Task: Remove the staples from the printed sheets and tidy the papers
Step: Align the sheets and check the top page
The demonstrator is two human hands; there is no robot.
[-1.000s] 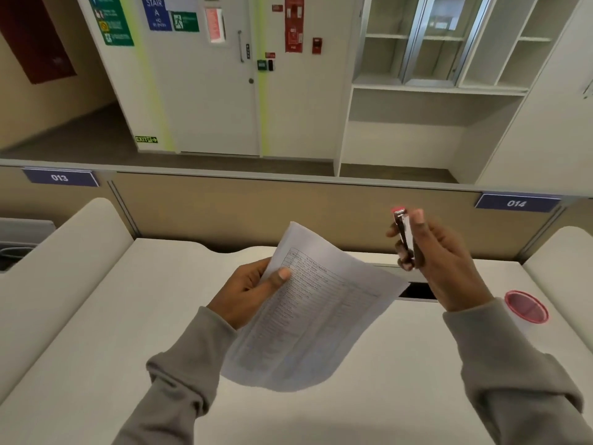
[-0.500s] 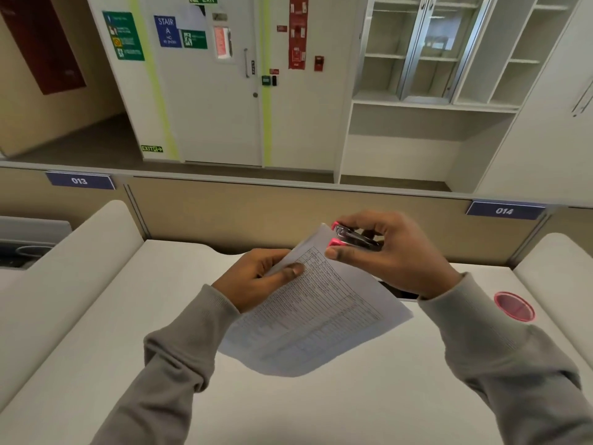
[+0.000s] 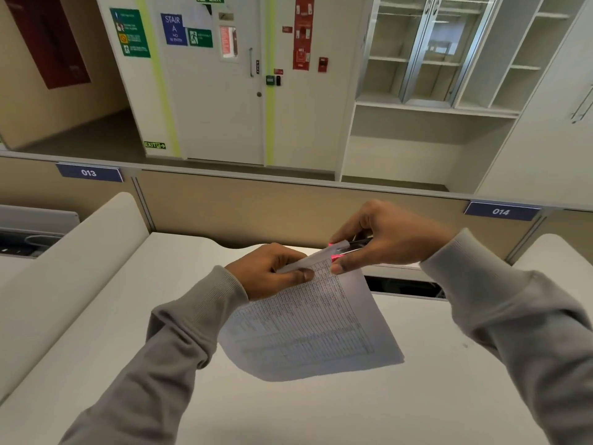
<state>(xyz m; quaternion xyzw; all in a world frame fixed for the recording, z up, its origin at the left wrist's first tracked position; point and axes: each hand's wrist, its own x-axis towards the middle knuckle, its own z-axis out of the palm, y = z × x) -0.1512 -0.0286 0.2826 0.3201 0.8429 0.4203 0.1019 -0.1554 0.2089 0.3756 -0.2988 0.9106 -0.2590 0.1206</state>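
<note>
Staple removal in progress, head view. The left hand [image 3: 272, 271] pinches the upper corner of the printed sheets [image 3: 311, 326] between thumb and curled fingers [image 3: 298, 276]. The right hand [image 3: 385, 239] grips a pink-and-metal staple remover [image 3: 348, 248], thumb below and fingers above, with its nose set against that same corner. The sheets are held in the air above the pale counter [image 3: 128, 316]. Their long axis runs from the pinched corner down towards the person, and the free lower edge sags slightly rightward. The remover lies nearly level, its long axis crosswise and its nose pointing left towards the left hand. The staple itself is too small to make out, so it cannot be told whether it is engaged. The next move probably calls for a steady squeeze and pull along the tool's axis, with the left pinch bracing the corner against tearing.
</note>
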